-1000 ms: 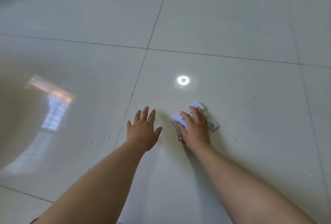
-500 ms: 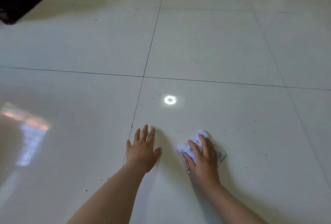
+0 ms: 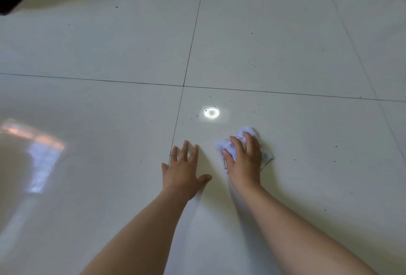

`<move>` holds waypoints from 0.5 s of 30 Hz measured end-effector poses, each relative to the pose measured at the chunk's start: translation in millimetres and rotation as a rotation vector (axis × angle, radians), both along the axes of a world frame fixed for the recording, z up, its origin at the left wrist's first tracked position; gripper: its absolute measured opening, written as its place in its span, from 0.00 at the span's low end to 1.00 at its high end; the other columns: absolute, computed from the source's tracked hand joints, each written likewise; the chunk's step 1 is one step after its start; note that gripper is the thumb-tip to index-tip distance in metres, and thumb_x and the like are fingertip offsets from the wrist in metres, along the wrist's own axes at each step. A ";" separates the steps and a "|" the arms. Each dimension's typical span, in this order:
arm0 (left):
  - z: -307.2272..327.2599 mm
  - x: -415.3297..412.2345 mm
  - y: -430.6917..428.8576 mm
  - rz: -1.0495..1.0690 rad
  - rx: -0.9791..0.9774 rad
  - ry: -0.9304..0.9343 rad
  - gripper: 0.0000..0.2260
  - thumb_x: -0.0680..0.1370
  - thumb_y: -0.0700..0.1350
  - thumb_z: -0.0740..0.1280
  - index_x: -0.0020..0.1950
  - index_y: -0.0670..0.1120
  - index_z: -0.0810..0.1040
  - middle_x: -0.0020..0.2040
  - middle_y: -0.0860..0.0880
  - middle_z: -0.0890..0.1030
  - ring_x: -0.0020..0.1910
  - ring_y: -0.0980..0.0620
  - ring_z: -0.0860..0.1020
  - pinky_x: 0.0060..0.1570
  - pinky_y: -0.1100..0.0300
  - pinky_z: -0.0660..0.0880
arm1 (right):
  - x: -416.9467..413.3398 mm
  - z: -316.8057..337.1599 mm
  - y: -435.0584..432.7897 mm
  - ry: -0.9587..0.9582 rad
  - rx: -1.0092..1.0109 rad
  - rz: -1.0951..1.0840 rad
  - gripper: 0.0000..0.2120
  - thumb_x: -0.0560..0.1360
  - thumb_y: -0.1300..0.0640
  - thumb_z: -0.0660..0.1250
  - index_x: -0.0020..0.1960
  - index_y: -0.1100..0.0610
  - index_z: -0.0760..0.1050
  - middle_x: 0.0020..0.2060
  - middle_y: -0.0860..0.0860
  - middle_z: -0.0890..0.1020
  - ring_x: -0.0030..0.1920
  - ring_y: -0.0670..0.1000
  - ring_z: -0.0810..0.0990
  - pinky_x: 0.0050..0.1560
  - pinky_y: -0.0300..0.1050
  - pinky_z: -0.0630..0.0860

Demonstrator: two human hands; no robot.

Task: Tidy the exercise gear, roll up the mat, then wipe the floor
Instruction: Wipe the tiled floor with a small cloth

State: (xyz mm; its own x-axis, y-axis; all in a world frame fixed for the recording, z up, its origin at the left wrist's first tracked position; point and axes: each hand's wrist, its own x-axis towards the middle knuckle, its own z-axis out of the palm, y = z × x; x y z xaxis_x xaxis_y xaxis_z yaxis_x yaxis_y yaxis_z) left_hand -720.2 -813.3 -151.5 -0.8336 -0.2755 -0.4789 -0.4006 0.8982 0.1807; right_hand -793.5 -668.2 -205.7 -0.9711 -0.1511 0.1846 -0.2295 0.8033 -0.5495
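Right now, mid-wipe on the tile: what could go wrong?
1. The left hand rests flat on the glossy floor; it may slip if that tile gets wet.
2. The cloth is bunched small under the right hand, so dark specks ahead and to its right could be missed or only pushed around.

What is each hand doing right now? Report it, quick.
Left hand: open, flat on the floor, holding nothing.
Right hand: open, pressing the cloth onto the floor.

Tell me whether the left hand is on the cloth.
No: the left hand lies flat on bare floor tile, while the cloth sits under the right hand.
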 end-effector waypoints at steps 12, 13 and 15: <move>-5.8 5.6 -0.4 0.018 0.027 0.048 0.38 0.75 0.64 0.59 0.76 0.54 0.41 0.77 0.53 0.37 0.76 0.47 0.38 0.71 0.41 0.50 | -44.3 1.7 -0.4 -0.021 -0.030 0.022 0.10 0.75 0.54 0.66 0.55 0.55 0.78 0.64 0.53 0.72 0.64 0.48 0.63 0.62 0.45 0.65; -6.0 5.6 0.6 0.013 0.023 0.046 0.37 0.76 0.64 0.58 0.76 0.54 0.40 0.77 0.53 0.37 0.76 0.46 0.38 0.71 0.41 0.49 | -39.8 2.6 3.3 -0.010 -0.019 0.027 0.10 0.76 0.54 0.66 0.55 0.55 0.78 0.64 0.54 0.72 0.64 0.49 0.63 0.62 0.45 0.66; -6.8 8.6 2.2 -0.007 0.004 0.053 0.36 0.76 0.64 0.55 0.76 0.53 0.39 0.77 0.52 0.36 0.76 0.46 0.38 0.71 0.41 0.48 | -16.3 5.2 10.7 0.012 -0.013 0.050 0.12 0.76 0.50 0.63 0.54 0.54 0.78 0.63 0.54 0.73 0.64 0.51 0.65 0.62 0.47 0.65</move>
